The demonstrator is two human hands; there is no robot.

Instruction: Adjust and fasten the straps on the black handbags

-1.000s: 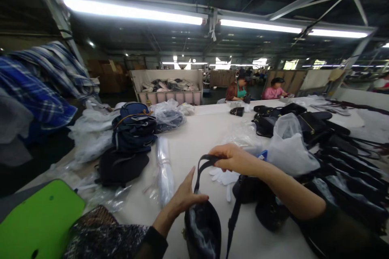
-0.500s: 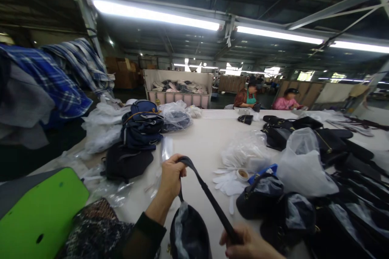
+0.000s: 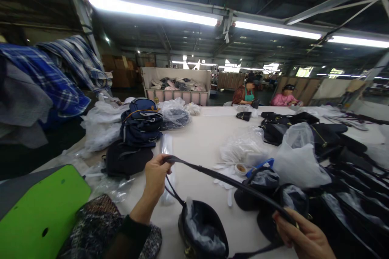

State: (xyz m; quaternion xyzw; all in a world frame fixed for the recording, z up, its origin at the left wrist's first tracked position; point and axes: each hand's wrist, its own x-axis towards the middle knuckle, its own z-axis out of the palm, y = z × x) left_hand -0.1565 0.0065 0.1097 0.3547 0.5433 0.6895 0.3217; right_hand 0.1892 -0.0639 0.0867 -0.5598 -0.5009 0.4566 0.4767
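Between my hands a black bag strap (image 3: 225,176) is stretched across the view. My left hand (image 3: 158,174) pinches it at its upper left bend, fingers closed. Lower right, my right hand (image 3: 300,230) grips the same strap, fingers closed round it. Below them a black handbag (image 3: 203,230) rests with its mouth open, clear plastic film inside and a gold-coloured fitting at its front. The strap runs down from my left hand to the bag's side; its other end passes low, below my right hand, toward the bag.
Black bags (image 3: 257,194) crowd the right, by a white plastic bag (image 3: 300,158), a tape roll (image 3: 241,169) and white gloves (image 3: 223,176). Navy backpacks (image 3: 141,123) stand left, near a green board (image 3: 45,214). Two people (image 3: 284,95) sit across the white table (image 3: 194,137).
My right hand has moved right and up, drawing the strap out wider. My left hand has shifted slightly left. The handbag now shows more of its open mouth.
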